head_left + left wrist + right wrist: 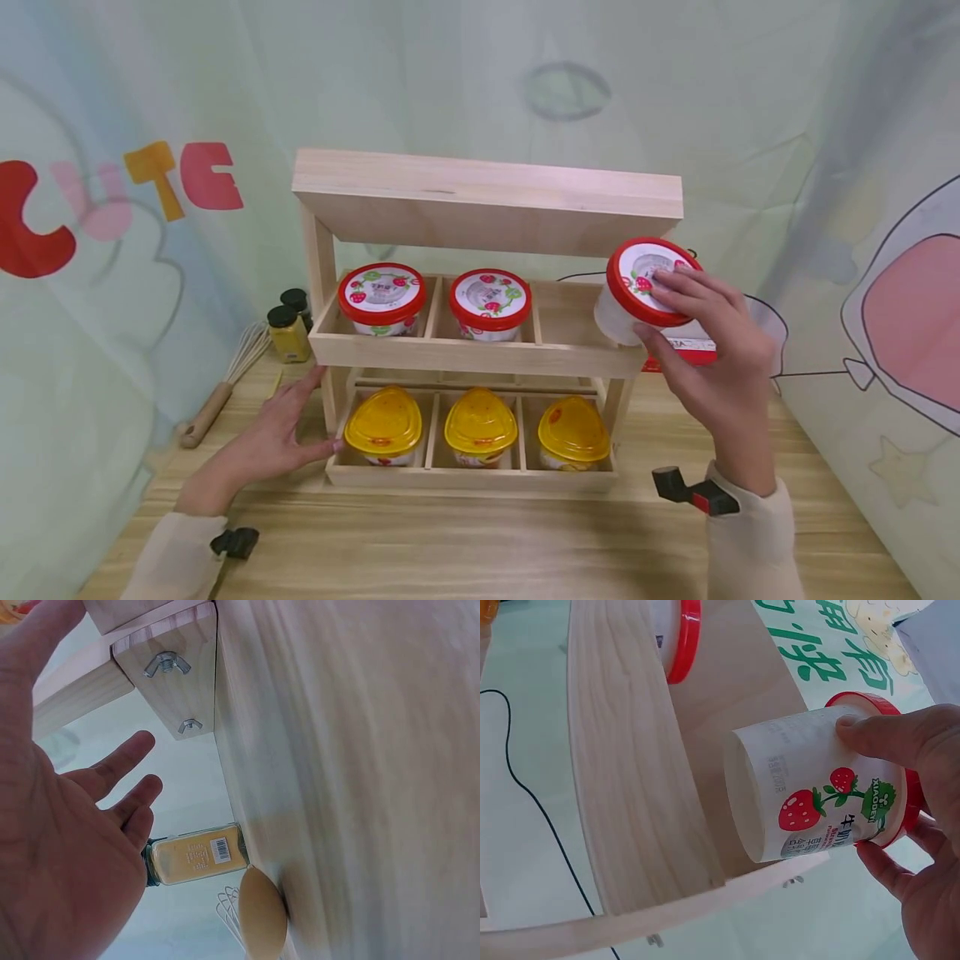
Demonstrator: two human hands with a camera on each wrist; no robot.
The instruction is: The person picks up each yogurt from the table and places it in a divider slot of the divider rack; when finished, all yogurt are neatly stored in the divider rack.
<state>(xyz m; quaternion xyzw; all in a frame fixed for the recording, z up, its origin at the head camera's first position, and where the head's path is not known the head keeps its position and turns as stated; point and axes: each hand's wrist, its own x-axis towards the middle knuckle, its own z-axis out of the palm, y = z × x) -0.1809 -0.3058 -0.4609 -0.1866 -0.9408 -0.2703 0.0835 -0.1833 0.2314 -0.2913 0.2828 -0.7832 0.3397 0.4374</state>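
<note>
My right hand [712, 342] grips a white paper cup [810, 787] with a red-rimmed lid and strawberry print. The cup tilts over the right end of the wooden rack's upper tier [472, 357]; its base is off the floor of the right compartment in the right wrist view. Two like cups, one left [382, 296] and one middle [491, 302], sit in the other upper compartments. Three yellow-lidded cups [480, 425] fill the lower tier [465, 479]. My left hand [273, 446] stands at the rack's lower left side with fingers spread, thumb by the lower tier's corner.
Left of the rack lie a whisk [225, 383] with a wooden handle and two black-capped jars, the nearer yellowish [288, 333]. Wing nuts [166, 664] stick out from the rack's side. A printed curtain [465, 83] hangs close behind; wooden tabletop [450, 550] lies in front.
</note>
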